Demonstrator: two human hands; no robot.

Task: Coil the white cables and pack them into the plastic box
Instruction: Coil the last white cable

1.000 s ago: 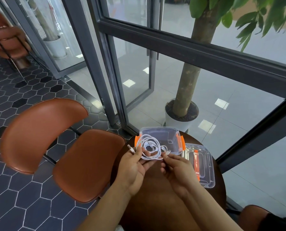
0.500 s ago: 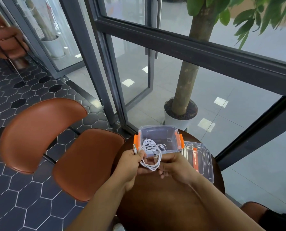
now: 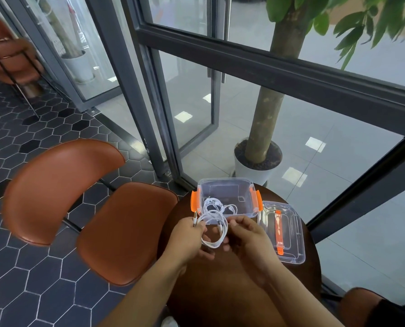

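On the round brown bench (image 3: 220, 291) stands the open plastic box (image 3: 225, 182), its lid (image 3: 296, 232) just right. In front, the left hand (image 3: 187, 234) and right hand (image 3: 246, 234) hold a white cable (image 3: 217, 241) coil above the bench — fingers of both pinching its sides. Another cable (image 3: 217, 204) lies inside the box.

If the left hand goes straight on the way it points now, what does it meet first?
Probably the plastic box, near its orange latch; the left hand holds the white cable. Depth unclear.
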